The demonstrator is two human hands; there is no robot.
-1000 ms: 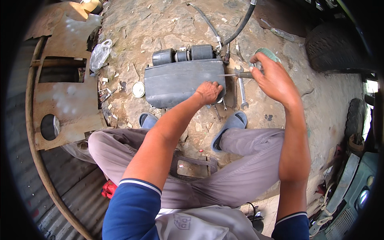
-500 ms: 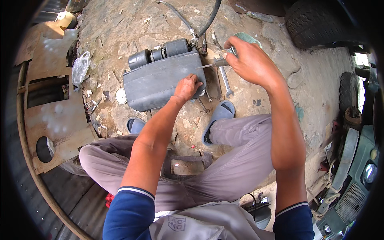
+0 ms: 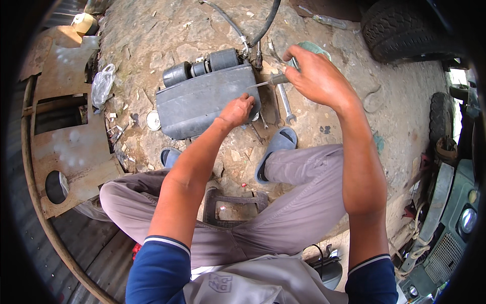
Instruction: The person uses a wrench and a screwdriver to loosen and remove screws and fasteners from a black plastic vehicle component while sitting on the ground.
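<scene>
A dark grey plastic housing (image 3: 197, 106) with black rounded cylinders (image 3: 223, 60) along its far side lies on the ground before me. My left hand (image 3: 237, 111) rests on its right part with the fingers curled together. Whatever they may pinch is hidden. Held in my right hand (image 3: 319, 78), to the right of the housing, is a screwdriver (image 3: 277, 79). Its thin shaft points left, over the housing's right edge. A greenish bowl (image 3: 317, 48) shows partly behind that hand.
Wrenches (image 3: 285, 101) lie just right of the housing, and a black hose (image 3: 266, 25) runs beyond it. At left are a cut metal panel (image 3: 66, 137) and a clear plastic bag (image 3: 103, 85). A tyre (image 3: 405, 33) stands far right. My sandalled foot (image 3: 277, 152) is close by.
My left hand has shifted very slightly on the housing, and its forearm has swung a little to the left. The right hand and screwdriver stay nearly where they were.
</scene>
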